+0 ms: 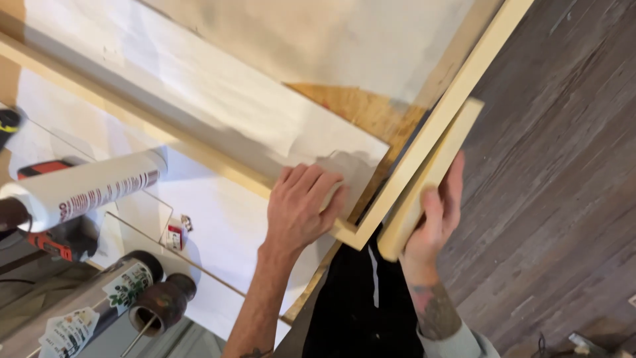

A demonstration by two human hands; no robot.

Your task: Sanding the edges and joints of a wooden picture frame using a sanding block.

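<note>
From the head camera, I saw my left hand [301,209] lying flat near the centre, palm down on the white panel [218,99] close to its lower corner, fingers [311,182] spread and curled only slightly, gripping nothing. My right hand [434,215], at about four o'clock from it, was closed around a short loose wood strip [434,176], thumb on its face and fingers wrapped behind, holding it against the outer side of the long frame rail [457,99] that ran up toward one o'clock. The frame corner [354,235] sat between the two hands. Toward nine o'clock on the surface [218,225] lay a white caulk tube [86,189] across a red power tool [56,242], with more tubes [99,305] at seven o'clock. Grey plank floor [563,199] filled the three o'clock side.

I judged the strip could slide along the rail or tip off its edge, since only one hand held it. The panel could shift under uneven palm pressure. The caulk tube looked free to roll.
</note>
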